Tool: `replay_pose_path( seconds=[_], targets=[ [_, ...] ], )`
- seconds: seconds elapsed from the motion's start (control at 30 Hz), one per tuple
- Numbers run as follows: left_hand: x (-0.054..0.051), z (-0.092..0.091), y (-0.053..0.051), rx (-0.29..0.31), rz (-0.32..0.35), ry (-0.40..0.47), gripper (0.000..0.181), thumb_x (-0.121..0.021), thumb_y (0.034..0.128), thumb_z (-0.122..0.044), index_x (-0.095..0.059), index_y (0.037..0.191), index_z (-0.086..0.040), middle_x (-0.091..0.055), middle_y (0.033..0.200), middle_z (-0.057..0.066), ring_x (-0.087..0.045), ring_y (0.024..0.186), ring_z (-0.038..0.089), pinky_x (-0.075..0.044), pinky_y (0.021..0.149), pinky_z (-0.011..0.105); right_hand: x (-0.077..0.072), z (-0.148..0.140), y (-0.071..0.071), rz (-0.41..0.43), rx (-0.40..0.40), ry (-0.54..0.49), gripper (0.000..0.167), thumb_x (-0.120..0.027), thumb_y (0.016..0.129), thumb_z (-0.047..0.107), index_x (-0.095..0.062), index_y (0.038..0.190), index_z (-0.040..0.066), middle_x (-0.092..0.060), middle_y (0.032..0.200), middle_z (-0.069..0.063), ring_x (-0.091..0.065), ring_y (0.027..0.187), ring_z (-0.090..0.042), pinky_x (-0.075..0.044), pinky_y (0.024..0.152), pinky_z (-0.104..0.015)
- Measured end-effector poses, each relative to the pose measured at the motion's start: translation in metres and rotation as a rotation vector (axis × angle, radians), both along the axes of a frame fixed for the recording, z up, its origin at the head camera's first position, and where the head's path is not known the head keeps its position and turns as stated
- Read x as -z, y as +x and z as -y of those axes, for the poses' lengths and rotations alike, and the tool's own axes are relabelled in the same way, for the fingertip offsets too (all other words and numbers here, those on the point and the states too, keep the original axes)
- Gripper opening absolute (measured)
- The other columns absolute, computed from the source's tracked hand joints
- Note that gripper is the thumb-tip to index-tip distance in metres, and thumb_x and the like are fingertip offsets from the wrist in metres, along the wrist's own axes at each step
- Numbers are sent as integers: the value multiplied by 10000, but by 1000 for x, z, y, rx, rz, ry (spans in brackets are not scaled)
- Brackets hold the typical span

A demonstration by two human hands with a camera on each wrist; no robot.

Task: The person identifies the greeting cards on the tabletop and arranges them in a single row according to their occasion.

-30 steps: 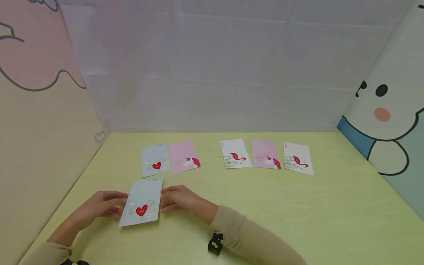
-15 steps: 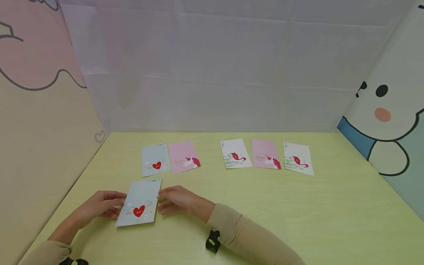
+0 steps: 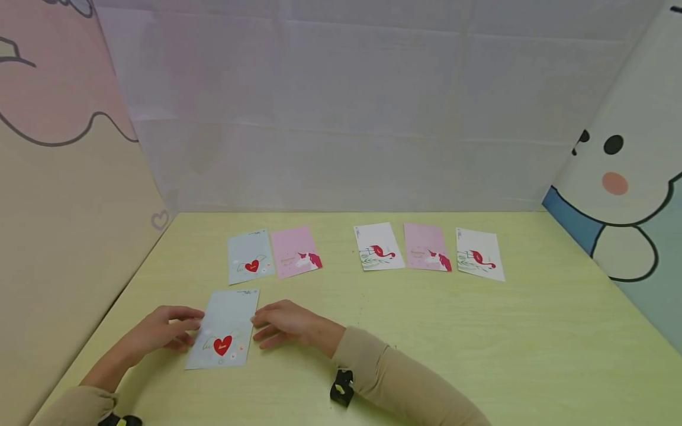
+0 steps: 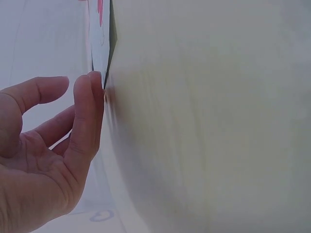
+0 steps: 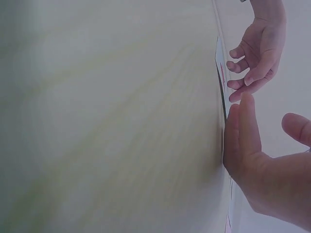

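A pale blue card [image 3: 229, 316] with a red winged heart lies on the yellow-green table between my two hands. At its left edge is my left hand [image 3: 160, 334], with thumb and fingers apart in the left wrist view and the fingertips [image 4: 95, 80] at the card's edge. My right hand [image 3: 290, 324] stands at the opposite edge, its fingertips close against the card. The right wrist view shows straight fingers [image 5: 249, 124] along the table and the thumb well away from them. Neither hand pinches the card.
Behind it lie a second blue heart card [image 3: 250, 254] and a pink unicorn card [image 3: 295, 251]. Farther right are a flamingo card [image 3: 379, 245], another unicorn card [image 3: 426, 245] and another flamingo card [image 3: 479, 253]. Walls enclose the table [image 3: 426, 319] at back and sides.
The front heart card has shifted slightly left and come down from a tilt to lie flatter on the table. Both hands have let it go, the right moving slightly left.
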State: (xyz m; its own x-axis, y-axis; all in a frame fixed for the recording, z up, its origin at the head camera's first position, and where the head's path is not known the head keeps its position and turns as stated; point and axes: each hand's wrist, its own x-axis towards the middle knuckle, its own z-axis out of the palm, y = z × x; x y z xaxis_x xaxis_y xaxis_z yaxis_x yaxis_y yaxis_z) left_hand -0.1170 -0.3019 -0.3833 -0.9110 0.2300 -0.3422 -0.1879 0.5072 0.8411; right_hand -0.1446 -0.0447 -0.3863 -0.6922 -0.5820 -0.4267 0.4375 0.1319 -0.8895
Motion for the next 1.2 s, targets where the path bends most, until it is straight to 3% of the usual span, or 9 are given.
replay_pose_path(
  seconds=[0.1,0.23,0.5,0.6,0.73,0.87,1.0,1.2],
  targets=[
    [0,-1,0,-15,1,-11,391,-528,877,-110,-456,1127,181,-552,945,139,-564,704,229,-503,589,319,0,-1,0,-7,-2,7,237,-548,864,132,-557,1045,-21,-600,893,-99,-584,712,-189,-513,649,-337],
    [1,-2,-1,-58,-36,-17,392,-536,878,-121,-464,1129,172,-553,943,143,-574,690,229,-506,589,316,-4,-3,-2,-75,14,21,308,-553,867,157,-529,1126,-9,-588,919,-67,-585,748,-191,-509,666,-334],
    [-1,-12,-12,-153,-239,-54,471,-517,901,-231,-439,1190,131,-541,1036,238,-600,750,214,-512,616,304,-14,-17,-22,-245,164,-27,320,-533,877,115,-510,1161,-32,-567,1036,-94,-585,866,-220,-503,693,-303],
    [14,-9,-24,-197,-293,-46,529,-526,878,-357,-467,1200,59,-521,1090,223,-605,784,202,-513,612,281,-15,-24,-31,-266,213,-32,326,-532,874,95,-503,1171,-37,-569,1011,-102,-577,893,-241,-499,706,-297],
    [48,1,-46,-260,-333,-48,564,-517,834,-489,-504,1190,-52,-521,1121,135,-601,837,175,-511,624,263,-14,-32,-44,-259,296,-45,335,-538,854,54,-502,1173,-43,-569,968,-78,-569,869,-221,-493,727,-302],
    [61,1,-62,-294,-327,-36,578,-496,827,-522,-500,1202,-82,-501,1147,106,-572,916,205,-504,670,271,-10,-38,-56,-232,344,-88,366,-539,836,17,-480,1189,-64,-557,1037,-143,-551,863,-181,-481,760,-318],
    [58,-6,-69,-318,-298,13,597,-495,841,-499,-474,1224,-42,-470,1172,144,-519,991,266,-491,702,242,-7,-41,-65,-218,344,-103,392,-527,843,6,-448,1219,-72,-536,1076,-178,-540,896,-185,-469,785,-324],
    [29,-25,-66,-371,-209,63,574,-497,880,-403,-399,1283,-8,-389,1256,178,-424,1093,306,-459,746,184,-2,-42,-71,-211,343,-92,421,-522,850,16,-417,1248,-75,-526,1104,-193,-534,939,-219,-459,804,-329]
  ],
)
